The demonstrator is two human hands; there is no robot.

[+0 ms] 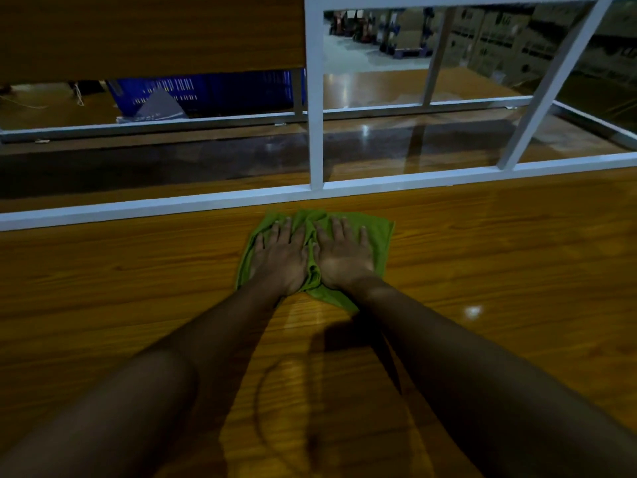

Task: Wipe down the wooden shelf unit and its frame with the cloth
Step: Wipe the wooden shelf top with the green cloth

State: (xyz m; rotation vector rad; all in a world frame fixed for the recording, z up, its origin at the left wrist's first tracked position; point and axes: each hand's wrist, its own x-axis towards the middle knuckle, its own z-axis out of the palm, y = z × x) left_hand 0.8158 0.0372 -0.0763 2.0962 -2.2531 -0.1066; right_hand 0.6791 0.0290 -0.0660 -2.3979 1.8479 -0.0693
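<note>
A green cloth point(379, 236) lies flat on the wooden shelf surface point(499, 257), close to the white frame rail point(138, 207) that runs across the far edge. My left hand point(281, 258) and my right hand point(344, 257) lie side by side on the cloth, palms down with fingers spread, pressing it against the wood. Both arms reach forward from the bottom of the head view. A white upright post point(315, 98) of the frame rises just behind the cloth.
A wooden panel point(151, 32) hangs at the upper left. Behind the frame sits a lower wooden shelf point(379, 146), a blue crate point(213, 91) and, far back, stacked cardboard boxes point(499, 39). A slanted white bar point(551, 84) stands at the right.
</note>
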